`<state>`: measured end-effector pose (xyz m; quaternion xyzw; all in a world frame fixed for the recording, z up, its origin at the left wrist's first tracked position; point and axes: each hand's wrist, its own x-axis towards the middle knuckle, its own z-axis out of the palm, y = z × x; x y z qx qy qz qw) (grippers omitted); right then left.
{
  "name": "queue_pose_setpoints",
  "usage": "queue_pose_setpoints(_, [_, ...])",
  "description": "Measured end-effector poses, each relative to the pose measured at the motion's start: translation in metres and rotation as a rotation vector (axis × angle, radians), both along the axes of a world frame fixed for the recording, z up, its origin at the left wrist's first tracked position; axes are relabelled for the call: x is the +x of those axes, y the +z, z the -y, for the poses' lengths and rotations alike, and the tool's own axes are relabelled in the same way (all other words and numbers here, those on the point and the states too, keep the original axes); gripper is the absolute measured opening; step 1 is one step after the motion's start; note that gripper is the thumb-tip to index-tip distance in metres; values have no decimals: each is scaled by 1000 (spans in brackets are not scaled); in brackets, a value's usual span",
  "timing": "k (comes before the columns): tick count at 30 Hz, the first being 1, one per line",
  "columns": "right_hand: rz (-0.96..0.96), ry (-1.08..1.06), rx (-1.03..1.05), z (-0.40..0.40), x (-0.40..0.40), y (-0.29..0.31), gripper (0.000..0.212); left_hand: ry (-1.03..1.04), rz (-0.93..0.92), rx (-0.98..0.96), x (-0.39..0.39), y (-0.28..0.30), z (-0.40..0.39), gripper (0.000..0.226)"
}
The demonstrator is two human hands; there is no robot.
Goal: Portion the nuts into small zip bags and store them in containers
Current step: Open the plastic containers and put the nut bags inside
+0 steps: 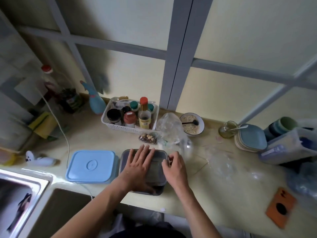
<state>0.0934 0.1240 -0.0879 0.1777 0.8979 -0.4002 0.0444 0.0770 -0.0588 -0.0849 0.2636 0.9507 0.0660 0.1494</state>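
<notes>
Grey lidded container [158, 156] sits at the counter's [214, 191] front edge, centre. Left hand [139, 166] lies flat on its lid, fingers straight and slightly apart. Right hand [174, 166] is at the container's right rim, fingers curled; whether they pinch anything, cannot tell. Small bag of nuts [148, 137] lies just behind the container, touching clear plastic bags [173, 130]. Blue lidded container [91, 166] sits just left. White basket [113, 126] of bottles stands further back, bowl [192, 123] with a spoon to its right.
</notes>
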Motion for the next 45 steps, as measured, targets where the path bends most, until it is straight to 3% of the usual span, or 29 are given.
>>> queue_pose_setpoints(4, [-31,128,39,-3,-5,7,41,-2,23,-128,-9,1,-7,149])
queue_pose_setpoints(10, [16,138,158,7,-9,16,50,28,-2,-175,-6,-7,-12,156])
queue_pose_setpoints(27, [57,167,432,31,-10,38,48,51,-59,-14,4,3,-6,153])
queue_pose_setpoints(29, [-13,155,460,39,-9,41,48,22,-37,-26,1,4,-3,154])
queue_pose_setpoints(32, [-133,209,417,50,-3,37,43,-6,16,-47,-1,8,8,160])
queue_pose_setpoints(38, [-82,430,285,90,12,42,23,134,83,-119,-6,15,68,165])
queue_pose_setpoints(41, [-13,482,388,122,23,46,48,92,103,-71,-8,10,92,154])
queue_pose_setpoints(43, [167,540,546,141,25,47,72,55,95,-19,-9,3,103,143])
queue_pose_setpoints(45, [335,582,640,155,22,45,84,22,101,30,-11,-2,108,137])
